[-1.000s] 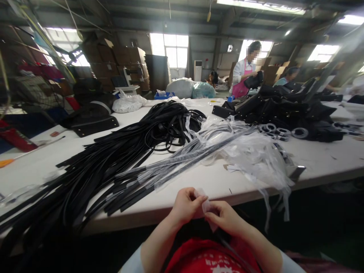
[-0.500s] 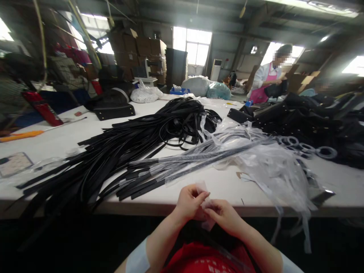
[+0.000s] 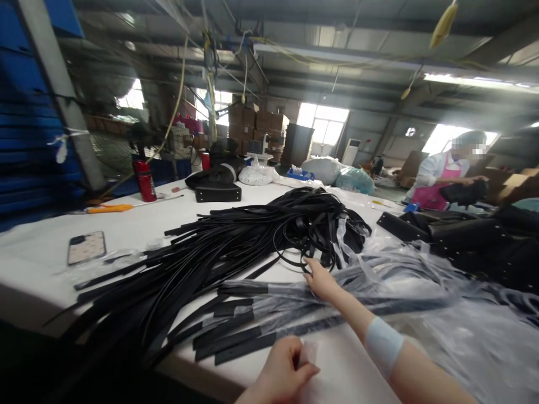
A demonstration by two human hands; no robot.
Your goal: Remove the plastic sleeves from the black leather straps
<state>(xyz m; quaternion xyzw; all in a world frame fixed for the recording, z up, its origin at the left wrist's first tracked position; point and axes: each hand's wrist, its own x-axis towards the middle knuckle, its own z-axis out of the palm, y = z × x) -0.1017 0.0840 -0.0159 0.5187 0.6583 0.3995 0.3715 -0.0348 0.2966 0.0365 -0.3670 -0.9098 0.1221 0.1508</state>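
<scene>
My left hand (image 3: 283, 365) is low in front, over the near edge of the table. Its thumb and fingers are closed on a small translucent plastic piece (image 3: 309, 352). Farther in, my right hand (image 3: 320, 281) reaches out with fingers apart and nothing visible in them. Its fingertips are nearest to the looped ends of a large pile of black straps (image 3: 236, 241); whether they touch is unclear. Below that forearm lie several black straps in clear plastic sleeves (image 3: 290, 303), their dark ends pointing left.
Crumpled clear plastic (image 3: 467, 342) covers the right side of the white table (image 3: 33, 241). Black bags (image 3: 475, 238) are heaped beyond it. At left lie a phone (image 3: 87, 248), an orange-handled tool (image 3: 110, 208) and a red bottle (image 3: 144, 180). A person in a pink apron (image 3: 438, 193) stands across.
My hands have parted. The right has left the plastic piece and stretched forward towards the strap pile; the left keeps the piece, now lower. The view has swung left and up.
</scene>
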